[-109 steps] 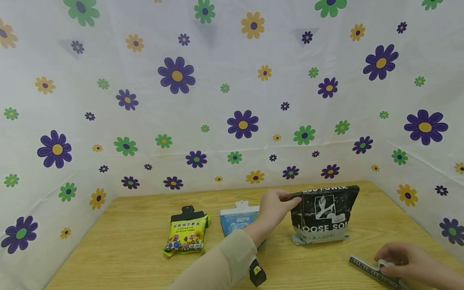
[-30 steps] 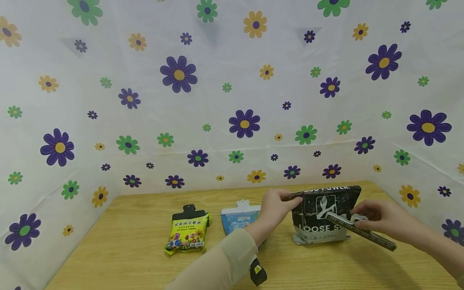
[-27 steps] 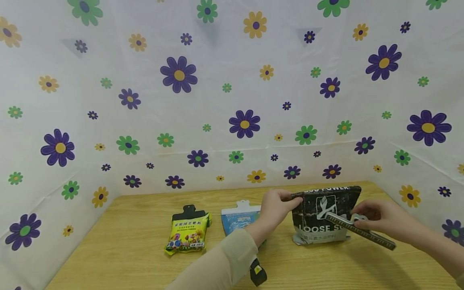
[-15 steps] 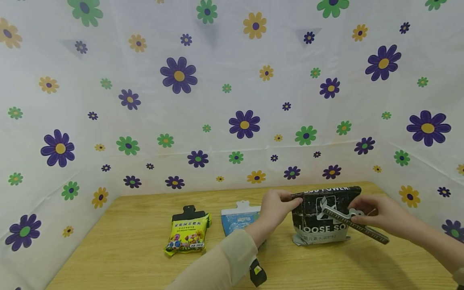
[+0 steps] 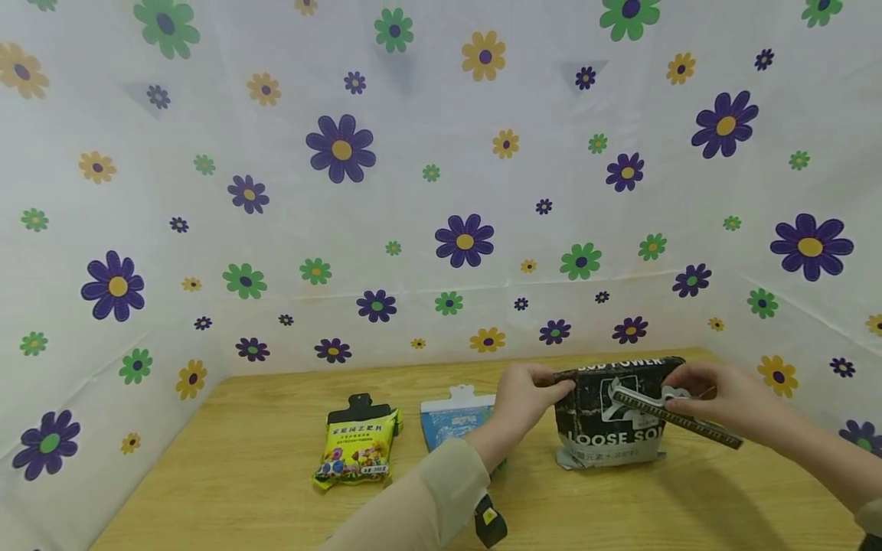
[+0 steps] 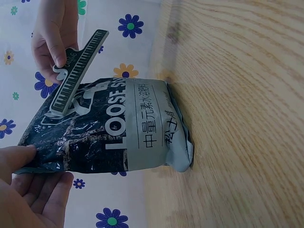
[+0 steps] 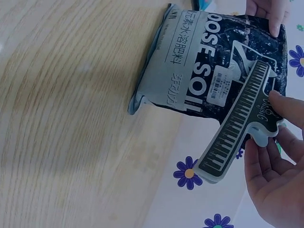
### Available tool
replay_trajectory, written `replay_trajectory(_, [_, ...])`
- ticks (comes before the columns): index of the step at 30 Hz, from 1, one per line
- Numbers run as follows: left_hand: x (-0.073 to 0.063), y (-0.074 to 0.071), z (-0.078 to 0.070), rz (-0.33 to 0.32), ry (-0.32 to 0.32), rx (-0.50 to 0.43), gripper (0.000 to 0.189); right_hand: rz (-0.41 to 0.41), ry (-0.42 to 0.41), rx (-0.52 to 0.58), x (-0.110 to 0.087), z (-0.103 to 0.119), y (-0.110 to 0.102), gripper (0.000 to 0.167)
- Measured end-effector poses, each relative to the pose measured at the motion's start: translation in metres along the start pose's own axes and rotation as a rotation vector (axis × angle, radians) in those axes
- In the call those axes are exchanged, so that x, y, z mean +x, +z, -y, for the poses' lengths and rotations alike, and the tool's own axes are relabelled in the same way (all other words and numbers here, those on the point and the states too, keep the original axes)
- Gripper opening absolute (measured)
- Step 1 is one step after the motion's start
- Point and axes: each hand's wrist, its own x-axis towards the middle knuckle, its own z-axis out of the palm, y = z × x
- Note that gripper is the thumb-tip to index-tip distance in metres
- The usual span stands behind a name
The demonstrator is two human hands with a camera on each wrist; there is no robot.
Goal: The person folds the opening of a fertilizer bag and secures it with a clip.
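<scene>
A black and grey fertilizer bag (image 5: 606,428) printed LOOSE SOIL stands upright on the table. My left hand (image 5: 527,398) pinches its top left corner, thumb in front and fingers behind, as the left wrist view shows. My right hand (image 5: 717,394) holds a long clip (image 5: 678,417) with a piano-key pattern by its handle, between thumb and fingers. In the right wrist view the clip (image 7: 237,123) slants in front of the bag's upper right part. Whether the clip touches the bag I cannot tell.
On the wooden table (image 5: 234,459), a yellow bag (image 5: 358,451) with a black clip (image 5: 358,409) lies at left. Beside it is a blue bag (image 5: 451,425) with a white clip (image 5: 458,399), partly behind my left arm. A flowered cloth (image 5: 413,191) encloses the table's back and sides.
My right hand has lifted the clip from the table at lower right up to the front of the bag. Lately it rose slightly and moved left. My left hand keeps its pinch.
</scene>
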Motion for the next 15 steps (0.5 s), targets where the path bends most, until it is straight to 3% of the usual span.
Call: replay_trajectory(15, [-0.002, -0.001, 0.001, 0.002, 0.019, 0.01, 0.017, -0.023, -0.051, -0.006, 0.011, 0.012, -0.005, 0.028])
